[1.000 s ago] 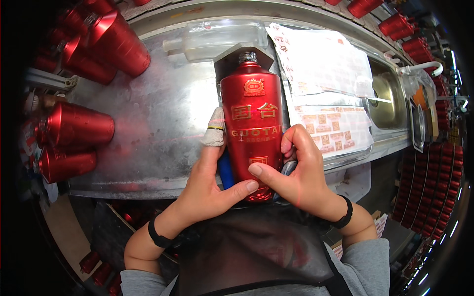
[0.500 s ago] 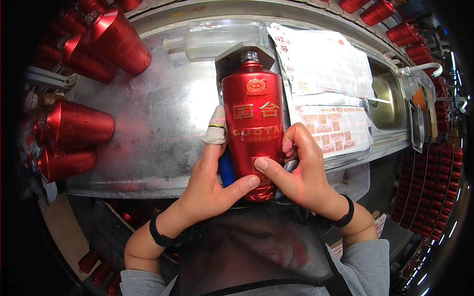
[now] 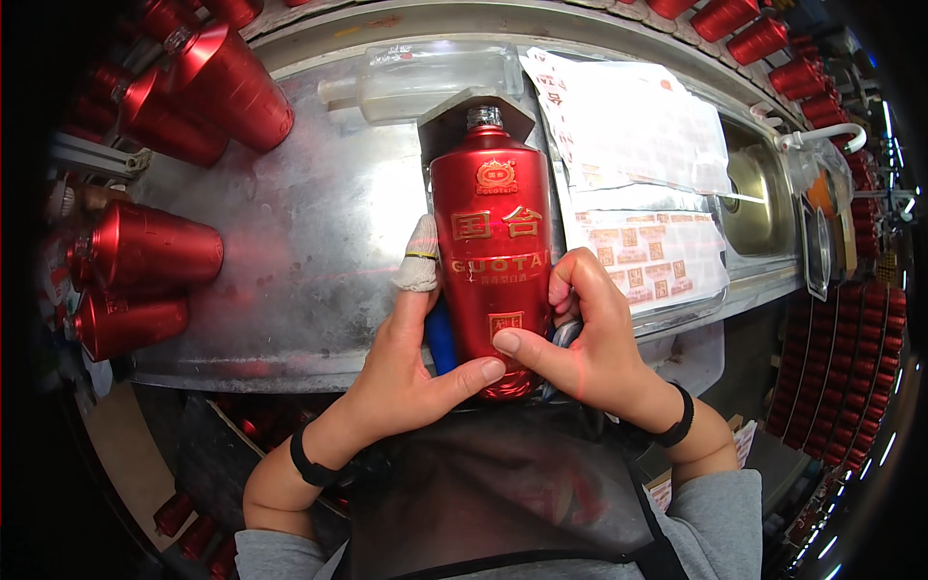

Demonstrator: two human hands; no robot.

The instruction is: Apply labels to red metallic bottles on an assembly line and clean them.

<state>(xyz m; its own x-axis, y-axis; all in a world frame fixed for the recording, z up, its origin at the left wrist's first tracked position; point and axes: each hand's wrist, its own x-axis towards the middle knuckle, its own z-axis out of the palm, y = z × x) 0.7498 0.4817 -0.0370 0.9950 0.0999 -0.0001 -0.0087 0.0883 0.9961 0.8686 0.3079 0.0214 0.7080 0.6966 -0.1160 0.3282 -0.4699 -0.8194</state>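
Note:
A glossy red bottle with gold lettering and a clear threaded neck lies face up in front of me, its neck pointing away. My left hand grips its left side, thumb over the lower front. A whitish cloth cot with a yellow band covers one of that hand's fingers. From the right, my right hand holds the bottle, its thumb tip at the small square gold emblem. Under the bottle's neck stands a dark angular rest. Something blue shows between the bottle and my left hand; its kind is hidden.
A clear glass bottle lies behind the rest. Several red bottles stand at the left of the metal worktop. Printed label sheets and white paper lie at right, before a sink. Racked red bottles fill the far right.
The red bottle has shifted very slightly left, and its square emblem shows more. My right thumb has moved a little down and left. Both hands keep their hold.

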